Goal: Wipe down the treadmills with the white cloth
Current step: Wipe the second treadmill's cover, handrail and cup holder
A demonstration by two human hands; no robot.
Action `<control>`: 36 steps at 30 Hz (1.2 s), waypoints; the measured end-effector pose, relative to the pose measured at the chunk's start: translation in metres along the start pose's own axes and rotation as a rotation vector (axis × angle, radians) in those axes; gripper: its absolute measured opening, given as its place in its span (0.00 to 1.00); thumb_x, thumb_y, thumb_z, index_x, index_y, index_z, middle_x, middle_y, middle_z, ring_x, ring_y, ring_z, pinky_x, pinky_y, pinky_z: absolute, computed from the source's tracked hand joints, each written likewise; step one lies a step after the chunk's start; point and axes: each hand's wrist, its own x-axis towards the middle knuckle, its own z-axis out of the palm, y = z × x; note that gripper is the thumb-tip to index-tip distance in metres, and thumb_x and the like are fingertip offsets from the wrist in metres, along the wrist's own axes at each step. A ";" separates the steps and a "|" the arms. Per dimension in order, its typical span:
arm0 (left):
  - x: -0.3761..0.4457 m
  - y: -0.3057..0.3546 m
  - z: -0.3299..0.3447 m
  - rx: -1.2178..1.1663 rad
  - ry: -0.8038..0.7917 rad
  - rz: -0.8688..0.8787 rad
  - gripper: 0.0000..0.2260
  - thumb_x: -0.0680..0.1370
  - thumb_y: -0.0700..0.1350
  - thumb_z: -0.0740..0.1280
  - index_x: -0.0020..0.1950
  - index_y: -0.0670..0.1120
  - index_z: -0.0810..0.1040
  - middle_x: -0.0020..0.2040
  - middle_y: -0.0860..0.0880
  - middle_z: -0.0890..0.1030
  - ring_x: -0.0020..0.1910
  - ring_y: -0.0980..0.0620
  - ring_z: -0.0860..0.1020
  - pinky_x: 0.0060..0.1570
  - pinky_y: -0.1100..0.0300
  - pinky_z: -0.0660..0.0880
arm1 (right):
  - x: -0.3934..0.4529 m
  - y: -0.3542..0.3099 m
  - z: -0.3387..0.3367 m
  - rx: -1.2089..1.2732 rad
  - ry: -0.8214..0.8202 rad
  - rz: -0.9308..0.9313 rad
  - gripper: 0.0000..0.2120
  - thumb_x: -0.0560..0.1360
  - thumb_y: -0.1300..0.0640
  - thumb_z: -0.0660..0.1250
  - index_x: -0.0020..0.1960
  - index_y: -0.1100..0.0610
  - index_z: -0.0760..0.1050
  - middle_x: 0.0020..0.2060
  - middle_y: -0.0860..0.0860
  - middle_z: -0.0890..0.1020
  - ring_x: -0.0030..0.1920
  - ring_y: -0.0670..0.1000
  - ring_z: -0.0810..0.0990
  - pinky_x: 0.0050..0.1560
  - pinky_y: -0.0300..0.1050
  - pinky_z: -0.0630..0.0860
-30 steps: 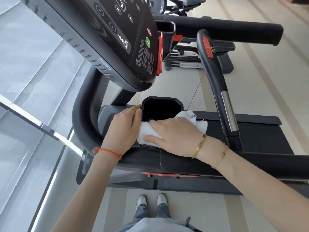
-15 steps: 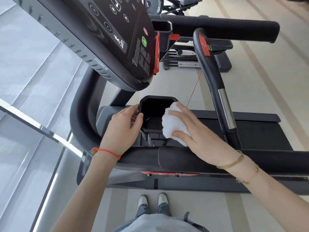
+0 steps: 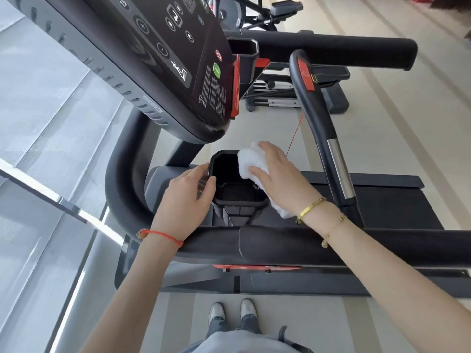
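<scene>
- The treadmill (image 3: 293, 248) stands crosswise below the person, its console (image 3: 163, 62) tilted overhead
- The black cup holder (image 3: 238, 198) sits under the console, beside the handrail (image 3: 328, 138)
- The right hand (image 3: 277, 178) presses the white cloth (image 3: 251, 161) flat against the holder's right rim
- The left hand (image 3: 187, 200) curls on the left rim, bracing it, holding nothing else
- Risk: the loose cloth tail could snag the red safety cord (image 3: 295, 135) nearby

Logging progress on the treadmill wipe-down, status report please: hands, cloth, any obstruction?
Right hand presses white cloth on far-right rim of black cup holder. Left hand grips holder's left rim. Console overhangs; nothing blocking.
</scene>
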 end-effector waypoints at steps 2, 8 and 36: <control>0.000 -0.001 0.001 0.002 -0.003 -0.004 0.18 0.81 0.50 0.62 0.69 0.48 0.75 0.47 0.56 0.78 0.39 0.68 0.76 0.45 0.69 0.71 | 0.017 0.003 -0.006 0.009 -0.030 -0.008 0.26 0.82 0.49 0.57 0.76 0.57 0.56 0.73 0.54 0.64 0.66 0.57 0.71 0.54 0.43 0.65; -0.001 -0.001 0.000 0.008 -0.002 -0.011 0.19 0.80 0.51 0.61 0.70 0.49 0.74 0.50 0.54 0.81 0.39 0.66 0.76 0.47 0.66 0.72 | 0.006 0.024 -0.012 0.128 -0.216 -0.103 0.34 0.80 0.45 0.58 0.79 0.54 0.45 0.76 0.50 0.57 0.73 0.51 0.62 0.70 0.45 0.61; 0.000 0.003 -0.001 0.006 0.043 -0.024 0.17 0.79 0.51 0.64 0.67 0.51 0.77 0.44 0.67 0.75 0.42 0.73 0.77 0.48 0.67 0.75 | 0.067 0.008 -0.007 -0.333 -0.169 -0.364 0.25 0.77 0.38 0.60 0.68 0.50 0.65 0.56 0.49 0.79 0.50 0.55 0.78 0.44 0.48 0.69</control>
